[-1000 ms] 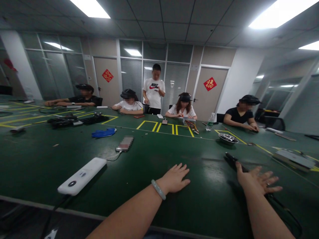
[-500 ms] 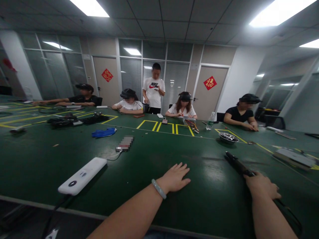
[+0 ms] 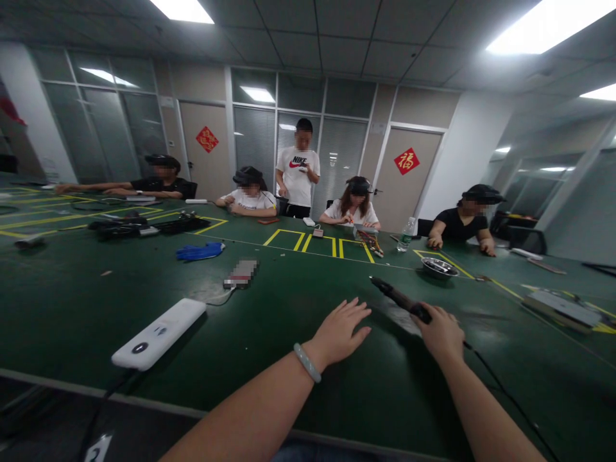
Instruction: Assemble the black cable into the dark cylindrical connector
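My right hand [image 3: 441, 332] is wrapped round the rear part of a black corded electric screwdriver [image 3: 397, 296]. The tool is held above the table, its tip pointing to the far left, and its cord runs back beside my right forearm. My left hand [image 3: 341, 330], with a pale bangle [image 3: 307, 362] at the wrist, is stretched out with its fingers apart, low over or on the green table [image 3: 269, 346]. It holds nothing. The screwdriver's tip is a little beyond and to the right of my left fingertips.
A white power bank [image 3: 158, 333] with cables lies left, near a phone [image 3: 241, 274] and a blue glove [image 3: 199, 251]. A metal bowl [image 3: 439, 267], water bottle [image 3: 407, 235] and grey box [image 3: 561, 308] are on the right. Several people sit or stand across the table.
My right hand has lifted the electric screwdriver and brought it left, towards my left hand. My left hand has hardly moved. The person at far right has moved their hands apart.
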Motion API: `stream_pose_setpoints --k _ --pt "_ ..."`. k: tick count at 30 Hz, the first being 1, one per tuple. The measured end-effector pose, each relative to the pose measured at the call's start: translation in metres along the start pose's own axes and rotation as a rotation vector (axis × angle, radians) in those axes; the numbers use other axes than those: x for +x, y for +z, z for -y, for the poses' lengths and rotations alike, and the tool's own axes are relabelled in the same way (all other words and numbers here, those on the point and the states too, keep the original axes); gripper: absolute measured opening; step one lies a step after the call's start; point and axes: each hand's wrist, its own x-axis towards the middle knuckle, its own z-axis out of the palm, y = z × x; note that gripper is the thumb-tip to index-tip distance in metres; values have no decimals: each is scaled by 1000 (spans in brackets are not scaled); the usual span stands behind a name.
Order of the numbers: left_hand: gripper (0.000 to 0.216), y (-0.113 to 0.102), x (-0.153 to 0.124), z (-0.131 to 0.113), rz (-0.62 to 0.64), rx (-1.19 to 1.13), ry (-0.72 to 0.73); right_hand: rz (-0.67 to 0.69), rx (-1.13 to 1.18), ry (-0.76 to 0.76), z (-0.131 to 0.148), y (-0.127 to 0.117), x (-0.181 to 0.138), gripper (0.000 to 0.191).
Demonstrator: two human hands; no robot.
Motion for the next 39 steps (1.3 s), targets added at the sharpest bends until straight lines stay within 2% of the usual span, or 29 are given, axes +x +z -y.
stream_pose_setpoints --k 3,6,9,12,16,19,21,23,25,27,29,32,34,36,39 --pt "44 -5 2 -6 -99 48 13 11 117 -247 58 1 -17 41" --pt "42 -7 1 -8 -152 68 26 71 205 -425 104 4 -38 40" --pt "40 -5 1 -8 -168 75 14 122 210 -488 130 12 -56 39" --pt "42 0 1 -5 -147 66 -8 184 186 -526 141 24 -66 45" --pt "47 5 2 -2 -91 36 -33 270 229 -612 139 31 -67 61" --pt "48 5 1 -3 -53 42 -11 315 385 -631 127 20 -57 69" --pt "48 5 1 -3 -44 55 6 337 452 -612 112 6 -46 62" --pt "47 6 1 -3 -40 67 13 371 409 -523 91 -12 -35 46" --pt "47 9 1 -2 -23 86 19 473 292 -418 67 -28 -26 35" --pt "48 13 3 0 6 121 28 638 191 -362 45 -40 -23 32" --pt "48 18 5 0 25 169 41 801 158 -360 31 -46 -25 31" --pt "47 24 10 -1 24 236 69 967 193 -383 24 -49 -29 29" --pt "42 26 13 -4 20 266 95 1058 272 -379 27 -49 -31 27" --pt "33 28 16 -6 19 281 109 1153 446 -338 33 -48 -30 27" --pt "21 31 21 -8 33 291 85 1165 788 -257 48 -44 -26 31"
